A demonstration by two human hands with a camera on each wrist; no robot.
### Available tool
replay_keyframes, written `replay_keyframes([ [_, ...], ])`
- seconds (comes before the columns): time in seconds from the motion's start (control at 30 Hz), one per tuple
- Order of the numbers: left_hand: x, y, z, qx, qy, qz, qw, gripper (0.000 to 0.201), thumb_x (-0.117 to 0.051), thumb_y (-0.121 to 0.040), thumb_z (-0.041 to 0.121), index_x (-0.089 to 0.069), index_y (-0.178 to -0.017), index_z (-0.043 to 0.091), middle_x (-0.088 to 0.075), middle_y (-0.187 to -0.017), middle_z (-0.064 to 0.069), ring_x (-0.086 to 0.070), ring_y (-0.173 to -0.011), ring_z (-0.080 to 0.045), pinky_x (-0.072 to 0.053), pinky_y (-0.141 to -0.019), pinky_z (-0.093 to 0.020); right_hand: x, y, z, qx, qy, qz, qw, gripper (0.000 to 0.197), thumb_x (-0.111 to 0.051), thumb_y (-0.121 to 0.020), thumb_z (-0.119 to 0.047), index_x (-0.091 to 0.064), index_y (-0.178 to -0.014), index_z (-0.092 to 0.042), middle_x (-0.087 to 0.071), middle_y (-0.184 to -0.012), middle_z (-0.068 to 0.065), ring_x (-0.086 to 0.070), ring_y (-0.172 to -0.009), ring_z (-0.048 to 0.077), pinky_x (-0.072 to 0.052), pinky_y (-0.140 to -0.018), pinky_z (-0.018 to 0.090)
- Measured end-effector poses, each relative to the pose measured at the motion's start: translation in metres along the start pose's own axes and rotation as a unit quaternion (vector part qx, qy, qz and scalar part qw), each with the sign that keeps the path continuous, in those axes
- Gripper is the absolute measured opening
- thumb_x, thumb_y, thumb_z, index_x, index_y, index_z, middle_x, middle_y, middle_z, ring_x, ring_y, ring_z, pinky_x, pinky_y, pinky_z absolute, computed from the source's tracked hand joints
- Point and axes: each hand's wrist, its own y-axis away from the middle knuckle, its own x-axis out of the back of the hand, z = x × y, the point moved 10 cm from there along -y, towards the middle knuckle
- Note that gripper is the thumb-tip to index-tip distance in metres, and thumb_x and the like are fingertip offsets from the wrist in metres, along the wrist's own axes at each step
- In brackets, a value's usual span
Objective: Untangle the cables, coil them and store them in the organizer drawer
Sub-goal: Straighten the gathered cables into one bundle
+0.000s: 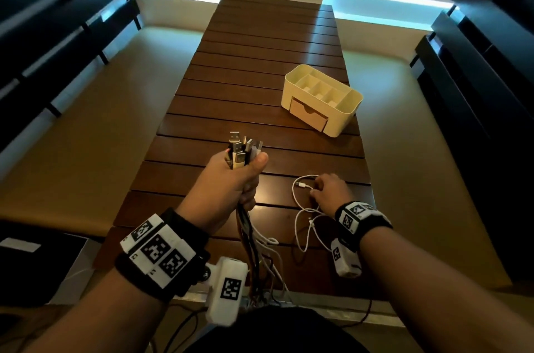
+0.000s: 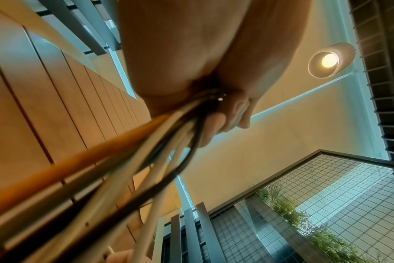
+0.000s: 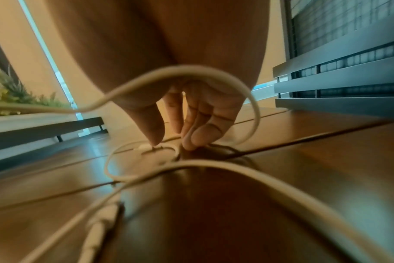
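Gripping cable bundle (image 1: 245, 150) in left hand (image 1: 228, 182), no legible writing

A bundle of cables (image 1: 245, 150), black, white and orange, stands upright inside the curled fingers (image 2: 216, 128) of the left hand; its USB plugs stick out above the thumb, the loose ends hang below the little finger. A single white cable (image 1: 300, 208) lies in loose loops on the table, its plug under the right fingertips (image 3: 191, 142). The cream organizer (image 1: 320, 98), drawer (image 1: 307, 115) closed, sits well beyond both.
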Motion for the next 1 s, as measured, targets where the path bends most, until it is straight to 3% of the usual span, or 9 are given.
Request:
replay_keyframes([
  [0.2, 0.004, -0.004, -0.001, 0.0, -0.01, -0.003, 1.0, 0.024, -0.058, -0.093, 0.028, -0.045, -0.079, 0.014, -0.033, -0.057, -0.001, -0.03, -0.043, -0.015, -0.033, -0.047, -0.028, -0.009, -0.009, -0.007, 0.025, 0.028, -0.009, 0.999, 0.011, -0.057, -0.096, -0.027, -0.062, -0.091, -0.018, -0.053, -0.104, 0.003, -0.056, -0.092, 0.023, -0.047, -0.081, 0.036],
  [0.37, 0.006, -0.011, -0.002, -0.003, -0.012, -0.002, 1.0, 0.025, -0.058, -0.094, 0.027, -0.045, -0.078, 0.013, -0.033, -0.056, -0.002, -0.03, -0.043, -0.015, -0.033, -0.047, -0.028, 0.01, -0.002, -0.013, 0.017, -0.154, -0.007, 0.988, 0.013, -0.057, -0.097, -0.023, -0.061, -0.085, -0.02, -0.063, -0.088, 0.001, -0.057, -0.077, 0.014, -0.043, -0.063, 0.028],
  [0.5, 0.002, -0.017, -0.002, -0.002, -0.015, -0.009, 1.0, 0.022, -0.059, -0.092, 0.029, -0.047, -0.086, 0.01, -0.033, -0.055, 0.0, -0.031, -0.042, -0.014, -0.036, -0.046, -0.027, 0.013, 0.008, -0.02, 0.026, -0.253, -0.029, 0.967, 0.012, -0.06, -0.096, -0.025, -0.063, -0.085, -0.023, -0.066, -0.087, 0.001, -0.061, -0.078, 0.017, -0.048, -0.068, 0.03],
  [0.7, -0.005, -0.025, -0.007, 0.012, -0.008, -0.022, 1.0, 0.023, -0.06, -0.089, 0.03, -0.048, -0.088, 0.01, -0.034, -0.054, 0.0, -0.03, -0.042, -0.014, -0.034, -0.046, -0.027, 0.02, 0.014, -0.001, -0.004, -0.325, -0.011, 0.946, 0.008, -0.059, -0.097, -0.021, -0.063, -0.101, -0.026, -0.068, -0.101, -0.002, -0.069, -0.088, 0.013, -0.058, -0.072, 0.03],
  [0.83, -0.002, -0.027, -0.007, 0.015, -0.001, -0.023, 1.0, 0.023, -0.06, -0.089, 0.029, -0.046, -0.077, 0.015, -0.033, -0.054, 0.0, -0.029, -0.042, -0.014, -0.033, -0.046, -0.027, 0.023, 0.026, 0.021, -0.007, -0.276, 0.011, 0.961, 0.006, -0.061, -0.095, -0.025, -0.065, -0.095, -0.031, -0.068, -0.097, -0.006, -0.066, -0.089, 0.011, -0.057, -0.079, 0.033],
  [1.0, 0.002, -0.031, -0.01, 0.019, 0.013, -0.017, 1.0, 0.021, -0.061, -0.089, 0.028, -0.05, -0.093, 0.011, -0.032, -0.054, 0.0, -0.028, -0.042, -0.014, -0.032, -0.046, -0.026, 0.009, 0.055, 0.028, 0.001, -0.224, -0.025, 0.974, 0.003, -0.068, -0.092, -0.027, -0.068, -0.09, -0.03, -0.068, -0.092, -0.006, -0.065, -0.083, 0.006, -0.046, -0.062, 0.015],
])
